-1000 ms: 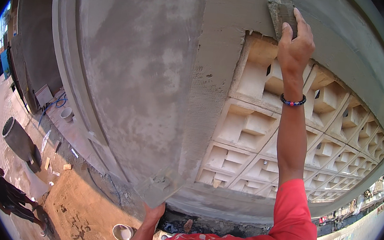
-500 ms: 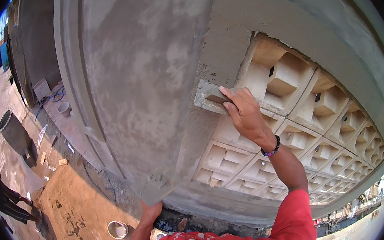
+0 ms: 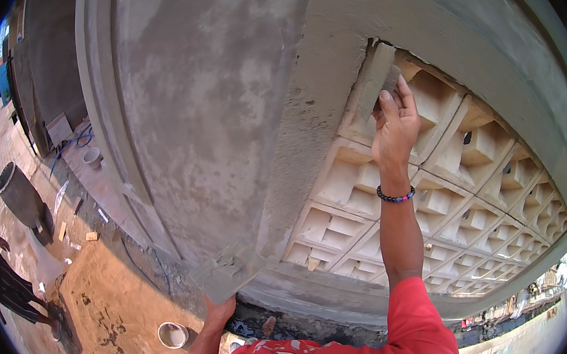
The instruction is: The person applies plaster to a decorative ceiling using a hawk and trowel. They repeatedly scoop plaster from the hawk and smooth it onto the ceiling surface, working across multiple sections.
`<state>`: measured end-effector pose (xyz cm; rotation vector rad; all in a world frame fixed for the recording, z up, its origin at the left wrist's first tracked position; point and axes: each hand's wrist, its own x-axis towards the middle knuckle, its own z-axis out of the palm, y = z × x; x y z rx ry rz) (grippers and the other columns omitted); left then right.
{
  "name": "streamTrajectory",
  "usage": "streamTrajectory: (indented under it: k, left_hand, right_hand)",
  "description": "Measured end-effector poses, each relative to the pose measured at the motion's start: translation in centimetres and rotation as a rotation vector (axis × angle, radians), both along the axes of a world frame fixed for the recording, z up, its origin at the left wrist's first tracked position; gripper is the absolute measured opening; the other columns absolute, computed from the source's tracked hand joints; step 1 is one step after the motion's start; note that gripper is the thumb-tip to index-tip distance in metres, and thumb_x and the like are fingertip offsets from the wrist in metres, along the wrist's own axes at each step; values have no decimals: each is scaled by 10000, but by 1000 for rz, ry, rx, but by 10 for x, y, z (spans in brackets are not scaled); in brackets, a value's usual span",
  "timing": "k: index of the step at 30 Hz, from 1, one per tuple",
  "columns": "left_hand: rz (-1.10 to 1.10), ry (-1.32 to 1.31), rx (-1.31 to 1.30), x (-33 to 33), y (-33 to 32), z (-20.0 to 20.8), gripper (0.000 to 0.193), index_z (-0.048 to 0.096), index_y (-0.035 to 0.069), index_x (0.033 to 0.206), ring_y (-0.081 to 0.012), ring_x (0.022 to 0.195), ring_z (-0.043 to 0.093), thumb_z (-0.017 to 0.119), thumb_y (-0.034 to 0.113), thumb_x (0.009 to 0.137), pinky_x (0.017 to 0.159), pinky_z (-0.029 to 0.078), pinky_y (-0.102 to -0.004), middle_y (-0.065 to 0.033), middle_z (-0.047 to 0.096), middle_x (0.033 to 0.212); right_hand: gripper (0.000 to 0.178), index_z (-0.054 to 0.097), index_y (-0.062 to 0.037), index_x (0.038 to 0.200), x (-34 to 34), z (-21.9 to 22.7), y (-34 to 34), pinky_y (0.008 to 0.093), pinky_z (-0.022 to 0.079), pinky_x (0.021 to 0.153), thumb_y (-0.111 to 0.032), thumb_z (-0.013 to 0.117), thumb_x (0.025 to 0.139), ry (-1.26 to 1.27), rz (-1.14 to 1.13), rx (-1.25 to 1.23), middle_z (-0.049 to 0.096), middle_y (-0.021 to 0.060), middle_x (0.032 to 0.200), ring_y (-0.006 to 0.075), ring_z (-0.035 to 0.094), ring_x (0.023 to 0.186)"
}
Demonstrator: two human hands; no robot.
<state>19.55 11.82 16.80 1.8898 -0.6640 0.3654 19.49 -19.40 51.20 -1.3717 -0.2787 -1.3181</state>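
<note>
Two hands work: right hand grips a plastering trowel at one o'clock, pressing mortar against breeze-block edge; left hand clasps the mortar hawk at six o'clock

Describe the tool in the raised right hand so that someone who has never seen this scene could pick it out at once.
Start at the grey plastered wall and follow it right to the grid of pale hollow blocks. At the grid's top left corner, the right hand presses a flat trowel against the block edge. It is narrow, upright and mortar-grey, unlike the wide mortar board held low by the left hand.
</note>
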Motion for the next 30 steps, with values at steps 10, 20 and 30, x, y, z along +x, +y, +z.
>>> streamTrajectory:
  k: [10,20,30]
  left_hand:
    - [7,-53,-5,2,7,13,214,634,10,1014,-388,924,601,573,101,830,801,463,-432,-183,658,963]
    - [-47,24,35,5,2,7,228,621,-7,1024,-388,937,599,556,59,816,825,459,-430,-197,648,985]
    - [-55,90,-105,8,-1,-1,215,621,-14,1013,-354,925,613,551,29,814,816,465,-406,-184,652,960]
  right_hand:
    - [444,399,80,1330,16,8,10,246,528,687,-16,516,912,37,-133,-106,622,133,1098,134,620,901]
    - [465,387,85,1343,7,-55,24,249,526,708,-13,529,911,168,-201,-38,617,142,1062,125,603,873]
    - [432,516,-3,1295,-38,-26,18,276,500,754,-51,606,875,88,-648,-424,626,102,976,147,599,873]
